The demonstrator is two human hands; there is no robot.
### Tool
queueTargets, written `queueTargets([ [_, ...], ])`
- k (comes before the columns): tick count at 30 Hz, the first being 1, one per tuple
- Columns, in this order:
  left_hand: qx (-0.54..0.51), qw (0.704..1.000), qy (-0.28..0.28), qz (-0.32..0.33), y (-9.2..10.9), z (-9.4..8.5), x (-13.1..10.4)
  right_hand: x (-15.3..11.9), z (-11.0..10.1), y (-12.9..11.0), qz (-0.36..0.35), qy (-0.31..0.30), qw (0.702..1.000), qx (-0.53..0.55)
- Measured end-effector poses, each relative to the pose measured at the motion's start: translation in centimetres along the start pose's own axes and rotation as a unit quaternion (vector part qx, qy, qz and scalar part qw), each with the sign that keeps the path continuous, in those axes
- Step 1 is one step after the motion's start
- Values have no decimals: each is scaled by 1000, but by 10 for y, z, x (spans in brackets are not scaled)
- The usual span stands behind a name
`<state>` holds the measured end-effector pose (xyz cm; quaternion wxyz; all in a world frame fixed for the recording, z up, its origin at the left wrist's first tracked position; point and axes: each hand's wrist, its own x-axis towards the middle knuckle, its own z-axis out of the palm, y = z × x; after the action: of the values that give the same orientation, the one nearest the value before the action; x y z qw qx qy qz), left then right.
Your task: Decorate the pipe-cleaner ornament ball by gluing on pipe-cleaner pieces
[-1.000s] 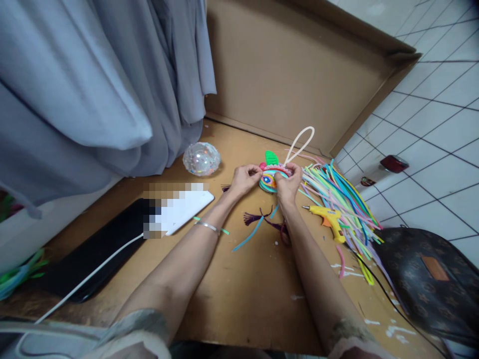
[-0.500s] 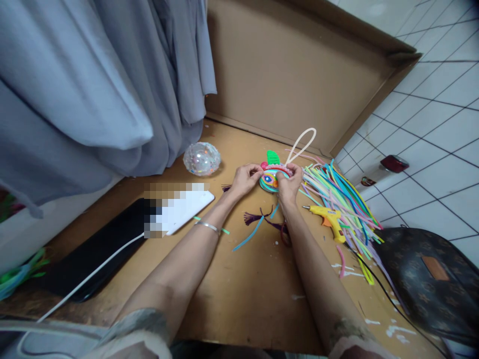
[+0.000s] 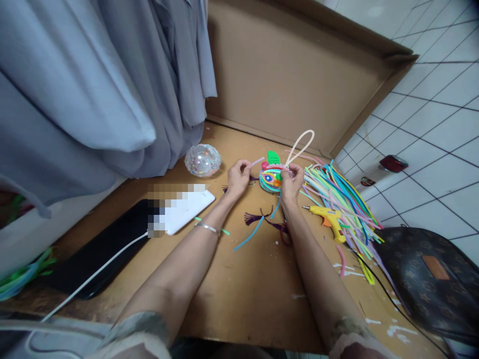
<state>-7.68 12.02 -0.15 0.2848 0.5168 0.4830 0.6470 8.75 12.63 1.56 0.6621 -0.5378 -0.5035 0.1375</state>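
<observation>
My right hand (image 3: 292,183) grips the right side of a round, multicoloured craft ornament (image 3: 268,179) with an eye pattern, a green piece (image 3: 273,157) on top and a white loop (image 3: 301,145) rising from it. Just left of the ornament, my left hand (image 3: 239,177) is closed in a pinch on a thin pale lilac strip (image 3: 257,161). The strip's free end points up and right towards the ornament, near a pink ball (image 3: 265,165). Below the hands lie a dark purple tassel (image 3: 253,218) and a blue strip (image 3: 250,234).
A yellow glue gun (image 3: 328,217) and a pile of coloured strips (image 3: 344,199) lie on the right, beside a dark bag (image 3: 422,279). Leftward are a clear speckled ball (image 3: 203,160), a white phone (image 3: 192,209) with a cable and a black slab (image 3: 101,254). Cardboard (image 3: 299,75) stands behind.
My left hand has moved left, away from the ornament, and the lilac strip now shows in its fingers. My right hand stays on the ornament, its thumb shifted slightly right.
</observation>
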Motion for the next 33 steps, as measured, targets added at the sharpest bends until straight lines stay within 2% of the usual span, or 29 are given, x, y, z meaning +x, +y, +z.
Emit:
queueTargets([
  [2,65,997,38,-14,-1,-4,0,0,-1,-2,4,2,1000,0],
  [5,148,987,52,-27,-5,-8,-1,-1,-2,-4,7,1,1000,-7],
  [11,190,981,35,21,-12,-9,-4,-1,-5,-9,1,-1,1000,-15],
  [18,327,944,-24,-31,8,-14,-11,-2,-6,-24,-39,14,999,-22],
  [21,341,938,-41,-34,15,-15,-14,-7,-8,-37,-49,3,999,-2],
  [24,342,939,-38,-29,15,-16,-15,-19,-17,-48,-63,-21,998,11],
  [27,341,940,-14,-24,13,-16,-15,-41,-34,-57,-88,-55,994,-24],
  [30,325,946,4,-16,12,-17,-17,-71,-57,-64,-114,-134,980,-92],
  [33,295,955,25,0,14,-16,-20,-100,-78,-67,-154,-204,952,-168],
])
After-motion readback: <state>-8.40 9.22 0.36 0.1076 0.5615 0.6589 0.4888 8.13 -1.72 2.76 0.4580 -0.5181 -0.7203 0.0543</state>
